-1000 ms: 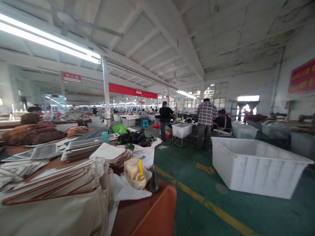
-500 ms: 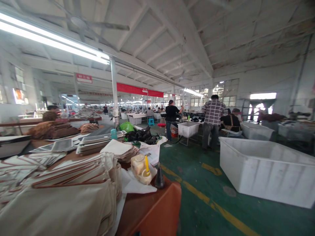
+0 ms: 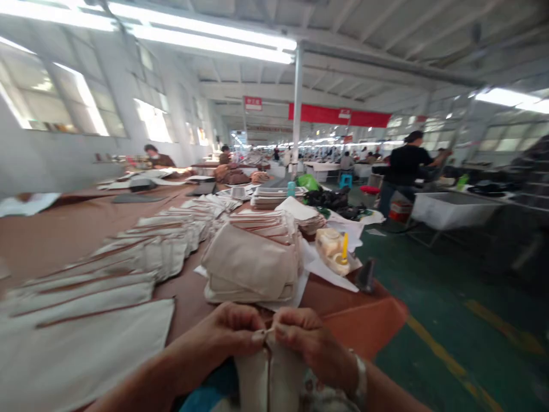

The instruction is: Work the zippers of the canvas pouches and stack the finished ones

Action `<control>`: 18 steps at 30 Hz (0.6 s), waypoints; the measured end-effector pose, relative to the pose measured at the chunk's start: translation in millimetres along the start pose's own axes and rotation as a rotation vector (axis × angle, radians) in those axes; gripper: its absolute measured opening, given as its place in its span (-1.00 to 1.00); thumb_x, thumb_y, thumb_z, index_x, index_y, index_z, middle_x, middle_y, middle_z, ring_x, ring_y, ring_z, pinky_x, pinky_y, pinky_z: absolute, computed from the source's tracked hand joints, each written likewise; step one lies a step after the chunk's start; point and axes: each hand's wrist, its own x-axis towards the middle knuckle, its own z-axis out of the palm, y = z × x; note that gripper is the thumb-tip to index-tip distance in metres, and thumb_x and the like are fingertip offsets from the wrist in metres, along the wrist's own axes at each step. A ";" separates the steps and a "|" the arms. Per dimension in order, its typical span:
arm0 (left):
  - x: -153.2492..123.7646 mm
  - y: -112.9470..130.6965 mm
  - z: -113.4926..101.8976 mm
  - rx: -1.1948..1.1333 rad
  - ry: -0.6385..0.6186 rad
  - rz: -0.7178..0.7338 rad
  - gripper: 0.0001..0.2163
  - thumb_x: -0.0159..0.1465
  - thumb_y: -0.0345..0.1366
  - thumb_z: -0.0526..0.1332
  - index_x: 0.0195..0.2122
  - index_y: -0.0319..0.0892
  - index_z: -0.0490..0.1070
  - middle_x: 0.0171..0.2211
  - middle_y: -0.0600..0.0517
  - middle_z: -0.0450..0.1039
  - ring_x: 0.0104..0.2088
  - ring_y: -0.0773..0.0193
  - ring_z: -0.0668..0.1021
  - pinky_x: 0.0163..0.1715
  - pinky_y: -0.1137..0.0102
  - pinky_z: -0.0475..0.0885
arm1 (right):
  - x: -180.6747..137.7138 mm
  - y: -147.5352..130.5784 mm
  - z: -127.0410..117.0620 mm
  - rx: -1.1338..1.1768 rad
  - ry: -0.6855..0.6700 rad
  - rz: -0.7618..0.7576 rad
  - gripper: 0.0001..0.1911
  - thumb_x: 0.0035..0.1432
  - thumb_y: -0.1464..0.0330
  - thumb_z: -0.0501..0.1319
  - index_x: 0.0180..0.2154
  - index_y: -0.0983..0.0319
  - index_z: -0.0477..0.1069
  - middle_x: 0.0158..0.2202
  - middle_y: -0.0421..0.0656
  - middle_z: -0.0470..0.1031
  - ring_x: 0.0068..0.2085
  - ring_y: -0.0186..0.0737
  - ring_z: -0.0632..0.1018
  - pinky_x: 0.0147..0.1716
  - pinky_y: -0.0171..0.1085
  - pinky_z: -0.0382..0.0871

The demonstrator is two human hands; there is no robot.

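Beyond, a red sign (image 3: 253,103) shows blurred characters; left hand (image 3: 237,328) and right hand (image 3: 311,340), grip closed, pinch beige fabric (image 3: 251,380).

beige cloth piece (image 3: 281,372) | dark lengthwise line | hanging, top edge pinched | foreground

In the grip the beige piece (image 3: 285,377) is looking like matt cloth; just beyond, the stacked pieces (image 3: 249,260) are showing smooth, matt fabric; left of the grip the brown table cover (image 3: 86,223) is gleaming faintly; beyond, rightward, the tub (image 3: 326,258) is resembling dull plastic
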 end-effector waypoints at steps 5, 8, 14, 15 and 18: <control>-7.3 -5.7 -3.9 -0.082 0.037 -0.123 -0.69 0.05 -0.12 0.41 -0.41 -0.31 0.52 -0.46 -0.01 0.48 -0.48 0.33 0.40 -0.47 0.47 0.20 | -10.2 -1.9 -13.3 -0.026 -0.102 0.014 -0.60 0.26 0.06 0.15 -0.41 0.27 0.31 -0.52 -0.30 0.13 -0.51 -0.41 0.10 -0.56 -0.39 -0.05; -2.6 -1.4 3.5 -0.057 0.053 -0.124 -0.71 0.09 -0.12 0.37 -0.41 -0.31 0.49 -0.47 0.03 0.43 -0.48 0.36 0.35 -0.46 0.48 0.16 | -10.6 -5.6 -13.9 -0.144 -0.129 -0.037 -0.60 0.30 0.05 0.07 -0.33 0.28 0.32 -0.45 -0.26 0.24 -0.46 -0.37 0.19 -0.51 -0.38 0.06; -0.9 3.0 9.3 0.175 0.063 -0.092 -0.76 0.17 -0.18 0.26 -0.44 -0.29 0.41 -0.53 0.13 0.25 -0.52 0.41 0.19 -0.54 0.48 0.05 | -4.5 -17.1 -11.6 -0.385 -0.095 -0.061 -0.72 0.24 0.20 0.20 -0.39 0.27 0.31 -0.46 -0.25 0.30 -0.42 -0.34 0.26 -0.44 -0.35 0.16; -0.6 2.5 9.3 0.197 0.074 -0.080 -0.77 0.17 -0.18 0.24 -0.45 -0.28 0.40 -0.53 0.14 0.23 -0.52 0.41 0.18 -0.55 0.48 0.04 | -4.4 -17.7 -12.4 -0.399 -0.101 -0.053 -0.73 0.24 0.23 0.19 -0.41 0.28 0.31 -0.46 -0.24 0.30 -0.42 -0.33 0.27 -0.43 -0.35 0.16; 1.0 -0.1 8.1 0.209 0.085 -0.090 -0.81 0.16 -0.23 0.21 -0.47 -0.27 0.38 -0.55 0.14 0.20 -0.53 0.41 0.16 -0.56 0.48 0.02 | -5.7 -16.4 -15.5 -0.379 -0.116 -0.021 -0.78 0.22 0.27 0.18 -0.40 0.28 0.33 -0.45 -0.23 0.32 -0.41 -0.32 0.28 -0.43 -0.35 0.17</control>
